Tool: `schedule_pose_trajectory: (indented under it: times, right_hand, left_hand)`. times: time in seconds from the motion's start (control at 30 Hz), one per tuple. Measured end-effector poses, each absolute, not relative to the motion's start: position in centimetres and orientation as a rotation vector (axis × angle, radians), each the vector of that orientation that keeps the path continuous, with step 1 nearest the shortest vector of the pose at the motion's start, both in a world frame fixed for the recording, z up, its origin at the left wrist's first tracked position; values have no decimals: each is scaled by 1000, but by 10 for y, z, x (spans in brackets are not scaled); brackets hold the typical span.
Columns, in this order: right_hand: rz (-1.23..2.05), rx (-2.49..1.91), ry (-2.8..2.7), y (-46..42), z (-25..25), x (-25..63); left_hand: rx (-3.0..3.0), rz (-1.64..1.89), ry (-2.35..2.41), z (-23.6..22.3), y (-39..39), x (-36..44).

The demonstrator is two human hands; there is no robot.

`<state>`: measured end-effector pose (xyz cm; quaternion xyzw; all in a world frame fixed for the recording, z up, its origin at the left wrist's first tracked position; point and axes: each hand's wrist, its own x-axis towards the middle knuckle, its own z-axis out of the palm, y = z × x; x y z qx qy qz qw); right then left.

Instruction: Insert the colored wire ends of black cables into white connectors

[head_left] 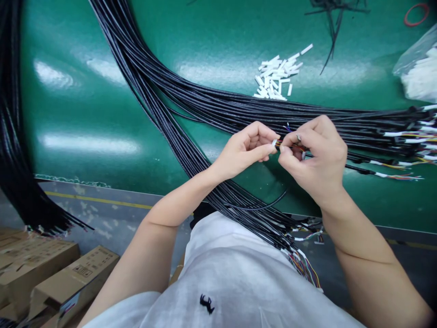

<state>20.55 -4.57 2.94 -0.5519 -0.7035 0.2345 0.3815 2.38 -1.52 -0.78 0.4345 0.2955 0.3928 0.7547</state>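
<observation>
Between thumb and fingers, my left hand pinches a small white connector with thin coloured wires running out of it to the right. My right hand is closed on those coloured wires, close beside the connector. A ring shows on one of its fingers. Both hands are just above a thick bundle of black cables, near its lower edge. Part of the wires is hidden by the right fingers.
Short white tubes lie heaped on the green table. A clear bag of white pieces, a red ring and thin black strips lie farther right. Another cable bundle hangs at left above cardboard boxes.
</observation>
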Motion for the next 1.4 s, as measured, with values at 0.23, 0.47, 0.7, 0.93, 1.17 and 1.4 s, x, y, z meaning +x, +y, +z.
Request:
schedule_pose_trajectory:
  times: [0.23,0.47,0.7,0.93,1.17,1.4]
  right_hand:
    - [584,-1418,-1784,-48,29,204]
    - [569,-1405,-1771,-48,26,203]
    - [1052,-1289,-1425,-40,24,212]
    - [1376,-1274,-1060,-34,22,220]
    - [1494,-1269,-1033,-29,24,219]
    - [1538,-1272,-1162,-30,24,221]
  left_hand:
    - [905,793,636,-6,-15,21]
    - [941,788,670,-4,-15,22]
    - [982,865,699,-7,-14,24]
    - [970,934,696,-10,-13,21]
    - [966,897,721,-9,-13,22]
    - [1021,887,696,-9,-15,23]
